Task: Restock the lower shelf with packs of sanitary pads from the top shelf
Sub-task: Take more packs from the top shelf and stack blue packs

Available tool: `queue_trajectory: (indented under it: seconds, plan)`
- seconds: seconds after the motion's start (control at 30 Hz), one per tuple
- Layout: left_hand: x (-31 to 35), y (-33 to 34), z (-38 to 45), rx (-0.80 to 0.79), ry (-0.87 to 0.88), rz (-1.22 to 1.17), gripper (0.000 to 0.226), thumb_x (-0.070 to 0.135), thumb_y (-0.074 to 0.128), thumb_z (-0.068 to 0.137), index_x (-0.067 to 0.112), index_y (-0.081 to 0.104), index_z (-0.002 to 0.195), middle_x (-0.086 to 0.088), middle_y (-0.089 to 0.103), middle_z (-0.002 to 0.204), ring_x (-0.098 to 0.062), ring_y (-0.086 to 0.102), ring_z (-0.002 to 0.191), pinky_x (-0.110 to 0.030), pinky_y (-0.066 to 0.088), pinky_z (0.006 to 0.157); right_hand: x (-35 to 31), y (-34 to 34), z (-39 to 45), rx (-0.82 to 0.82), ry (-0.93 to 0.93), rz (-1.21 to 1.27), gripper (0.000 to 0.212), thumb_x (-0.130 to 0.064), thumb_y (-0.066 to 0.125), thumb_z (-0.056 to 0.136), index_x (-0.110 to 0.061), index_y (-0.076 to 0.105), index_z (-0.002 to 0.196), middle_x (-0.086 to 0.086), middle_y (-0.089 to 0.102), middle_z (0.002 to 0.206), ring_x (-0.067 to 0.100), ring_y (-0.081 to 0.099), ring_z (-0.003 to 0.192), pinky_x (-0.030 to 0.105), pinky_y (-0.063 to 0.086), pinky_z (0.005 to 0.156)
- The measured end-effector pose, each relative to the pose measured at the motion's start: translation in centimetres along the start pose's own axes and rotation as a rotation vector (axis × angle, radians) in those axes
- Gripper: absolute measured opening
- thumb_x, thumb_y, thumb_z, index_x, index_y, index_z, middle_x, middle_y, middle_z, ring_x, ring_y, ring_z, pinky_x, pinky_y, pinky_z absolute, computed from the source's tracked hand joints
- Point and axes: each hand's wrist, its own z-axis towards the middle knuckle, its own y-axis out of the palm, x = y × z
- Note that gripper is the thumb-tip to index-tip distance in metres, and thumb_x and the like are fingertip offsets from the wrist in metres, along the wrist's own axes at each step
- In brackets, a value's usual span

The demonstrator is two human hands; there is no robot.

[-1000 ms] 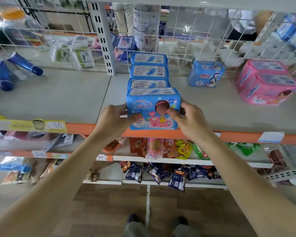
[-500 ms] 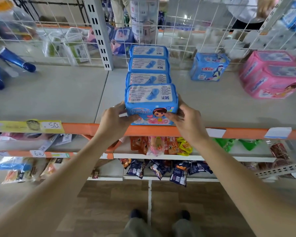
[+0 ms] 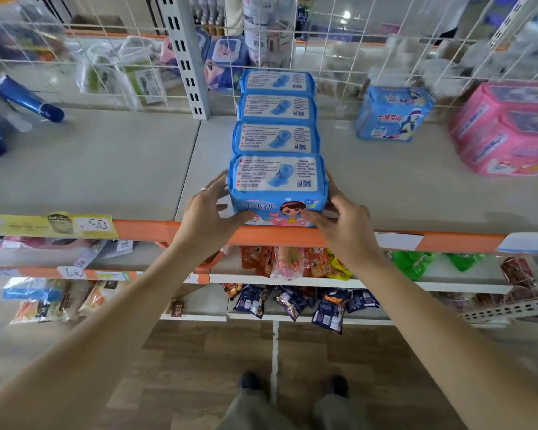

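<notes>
A blue pack of sanitary pads [image 3: 277,187] with a cartoon girl on its front stands at the front edge of the grey shelf [image 3: 106,169], first in a row of several like packs [image 3: 277,110] running back to the wire grid. My left hand [image 3: 210,214] holds its left side, thumb on the front face. My right hand [image 3: 343,220] holds its right side the same way. The pack's base sits on the shelf just behind the orange edge strip [image 3: 156,229].
A lone blue pack [image 3: 392,114] and stacked pink packs [image 3: 507,131] stand to the right. Blue tubes [image 3: 28,100] lie at the far left. A white upright post [image 3: 187,54] and wire grid back the shelf. Snack packets [image 3: 292,262] hang on the shelves below.
The front pack came down from a lifted, forward-tilted position onto the shelf and was pushed back against the row. Both hands stayed on its sides.
</notes>
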Motion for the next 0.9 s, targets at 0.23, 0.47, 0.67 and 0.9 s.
queue_trajectory:
  seconds: [0.23,0.47,0.67,0.9]
  plan:
    - [0.4,0.2,0.3,-0.040,-0.084,-0.081,0.084,0.025,0.088,0.073,0.023,0.041,0.143,0.010,0.061,0.124,-0.010,0.060,0.115,-0.019,0.057,0.081,0.1,0.4,0.1,-0.005,-0.027,-0.016,0.073,-0.023,0.077,0.086,-0.011,0.044,0.150,-0.009,0.067,0.122,0.001,0.063,0.108,0.015,0.053,0.091]
    - [0.5,0.3,1.3,-0.009,-0.062,0.046,0.067,0.031,0.091,0.068,0.023,0.041,0.113,0.018,0.058,0.105,-0.009,0.065,0.095,-0.007,0.050,0.057,0.5,1.3,0.6,-0.008,-0.035,-0.133,0.068,-0.025,0.080,0.083,-0.006,0.051,0.142,0.005,0.074,0.112,0.017,0.071,0.094,0.024,0.057,0.080]
    - [0.3,-0.1,1.5,-0.051,-0.045,0.072,0.072,0.033,0.090,0.069,0.018,0.041,0.119,0.009,0.061,0.118,-0.011,0.063,0.104,-0.016,0.055,0.071,0.6,1.1,0.6,-0.044,-0.007,-0.075,0.071,-0.026,0.081,0.083,-0.009,0.050,0.144,-0.014,0.065,0.118,-0.005,0.061,0.103,0.015,0.054,0.091]
    - [0.7,-0.8,1.4,-0.168,-0.080,-0.075,0.137,0.036,0.090,0.061,0.028,-0.005,0.159,0.014,0.034,0.156,-0.012,0.042,0.140,-0.044,0.043,0.112,-0.9,-0.7,0.6,-0.145,0.157,0.217,0.122,-0.071,0.068,0.072,-0.038,-0.014,0.156,-0.018,0.010,0.165,0.005,0.014,0.152,0.049,0.017,0.125]
